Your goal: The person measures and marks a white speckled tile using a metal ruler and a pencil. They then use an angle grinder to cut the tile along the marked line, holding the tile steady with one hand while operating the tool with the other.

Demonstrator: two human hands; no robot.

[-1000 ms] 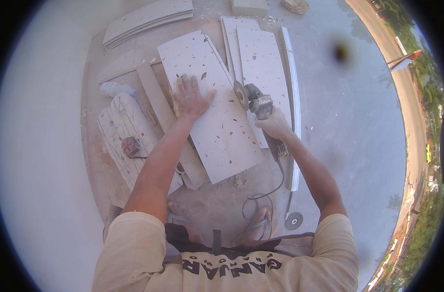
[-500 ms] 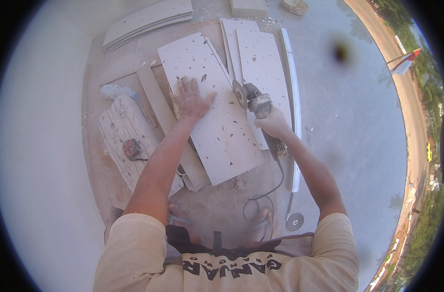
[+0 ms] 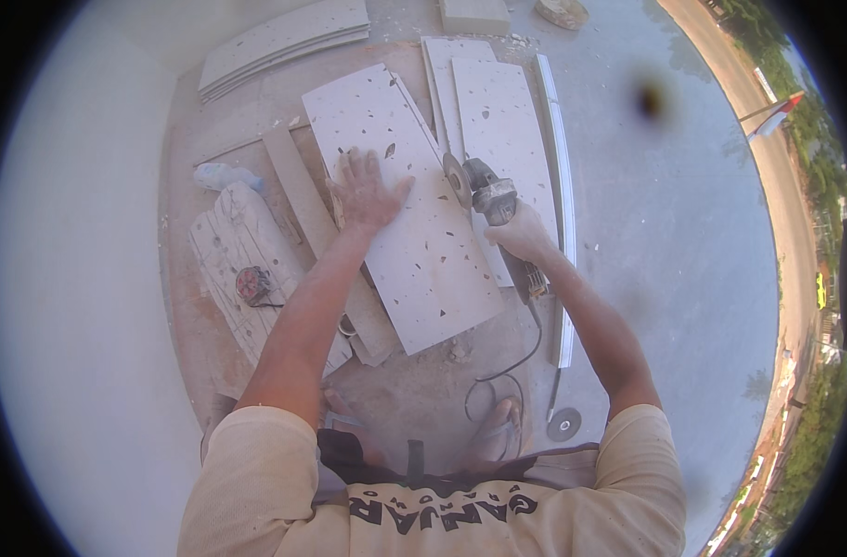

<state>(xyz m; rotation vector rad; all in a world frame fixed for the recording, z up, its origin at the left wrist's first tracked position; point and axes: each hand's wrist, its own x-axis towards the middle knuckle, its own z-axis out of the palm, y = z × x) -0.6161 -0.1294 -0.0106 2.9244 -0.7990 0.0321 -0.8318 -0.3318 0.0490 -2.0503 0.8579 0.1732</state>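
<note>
My left hand [image 3: 368, 192] lies flat with fingers spread on a white speckled tile [image 3: 433, 265], near its left edge. In my right hand [image 3: 525, 234] is an angle grinder [image 3: 494, 197], gripped around its body. The grinder's disc [image 3: 458, 180] stands on edge at the tile's right long side; whether it touches the tile I cannot tell. A cord [image 3: 537, 339] runs from the grinder's rear end down toward my feet. Under the grinder and to its right is another speckled tile [image 3: 505, 121].
More speckled tiles [image 3: 284, 42] are stacked at the far left. A scored board [image 3: 238, 232] carries a red and black round object [image 3: 252, 285], beside a plastic bottle [image 3: 226, 176]. A long metal straightedge [image 3: 561, 204] lies right of the grinder, with a loose disc [image 3: 563, 424] near my foot.
Almost nothing differs. The whole view has shifted very slightly; both hands, the grinder and the tile keep their places relative to each other.
</note>
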